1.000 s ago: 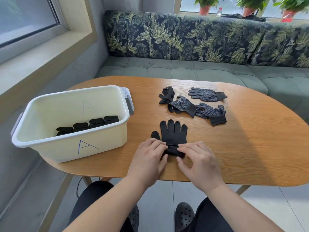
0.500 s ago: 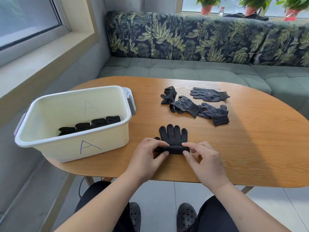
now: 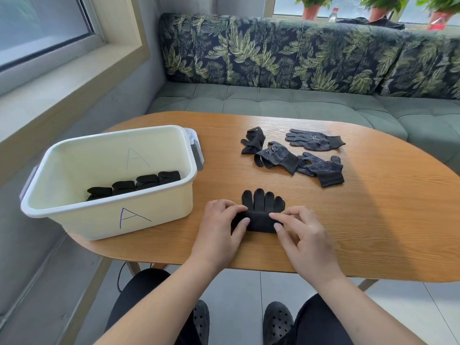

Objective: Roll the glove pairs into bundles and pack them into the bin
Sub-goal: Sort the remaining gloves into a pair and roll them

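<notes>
A black glove pair point(image 3: 261, 210) lies near the table's front edge, its cuff end rolled into a thick tube and only the fingers still flat. My left hand point(image 3: 221, 227) grips the roll's left end with curled fingers. My right hand point(image 3: 301, 235) pinches the right end. To the left stands a cream bin point(image 3: 139, 220) marked "A", with several rolled black bundles point(image 3: 134, 185) in a row on its floor. Several loose black dotted gloves point(image 3: 293, 155) lie farther back on the table.
The oval wooden table point(image 3: 373, 220) has bare surface to the right of my hands. A green bench with leaf-print cushions point(image 3: 298, 53) runs behind it. A window sill point(image 3: 62, 78) is at the left. My knees and black shoes show below the table edge.
The roll has grown and moved away from me up the glove: the palm and thumb are now wound in, leaving only the fingers flat. Both hands moved forward with it.
</notes>
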Demonstrator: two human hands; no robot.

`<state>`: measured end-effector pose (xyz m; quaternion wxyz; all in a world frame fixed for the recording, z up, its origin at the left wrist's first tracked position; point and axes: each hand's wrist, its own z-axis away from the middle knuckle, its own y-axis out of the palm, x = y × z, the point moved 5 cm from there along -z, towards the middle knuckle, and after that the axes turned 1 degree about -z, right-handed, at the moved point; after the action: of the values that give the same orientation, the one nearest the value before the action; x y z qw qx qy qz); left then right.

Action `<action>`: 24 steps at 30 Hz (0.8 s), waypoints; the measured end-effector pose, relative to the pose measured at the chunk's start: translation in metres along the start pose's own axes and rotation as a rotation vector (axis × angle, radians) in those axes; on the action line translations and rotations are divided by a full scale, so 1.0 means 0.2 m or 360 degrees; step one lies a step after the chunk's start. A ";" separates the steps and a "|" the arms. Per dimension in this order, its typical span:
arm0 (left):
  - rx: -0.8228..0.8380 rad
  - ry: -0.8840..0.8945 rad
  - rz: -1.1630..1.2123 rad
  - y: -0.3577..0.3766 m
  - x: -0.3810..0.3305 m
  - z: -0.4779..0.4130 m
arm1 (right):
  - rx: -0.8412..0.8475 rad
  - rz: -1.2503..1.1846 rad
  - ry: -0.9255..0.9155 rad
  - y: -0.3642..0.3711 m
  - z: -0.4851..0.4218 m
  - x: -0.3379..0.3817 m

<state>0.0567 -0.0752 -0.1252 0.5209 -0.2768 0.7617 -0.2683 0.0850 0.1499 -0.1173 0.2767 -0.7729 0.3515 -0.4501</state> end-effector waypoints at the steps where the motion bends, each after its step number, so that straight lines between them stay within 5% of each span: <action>1: -0.0006 0.0016 -0.0030 0.00 0.00 0.00 | -0.0006 0.0071 -0.0021 0.01 0.00 0.00; 8: 0.0008 0.0437 -0.0170 0.02 -0.07 0.06 | -0.0007 0.0236 -0.0131 0.03 0.02 0.02; 24: 0.0114 0.0367 -0.0386 0.04 -0.09 0.06 | 0.0087 0.0293 -0.0095 0.05 0.01 0.03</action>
<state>0.0719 -0.0579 -0.1229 0.4033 -0.3153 0.7674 -0.3860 0.0855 0.1395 -0.1230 0.3482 -0.7425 0.4003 -0.4088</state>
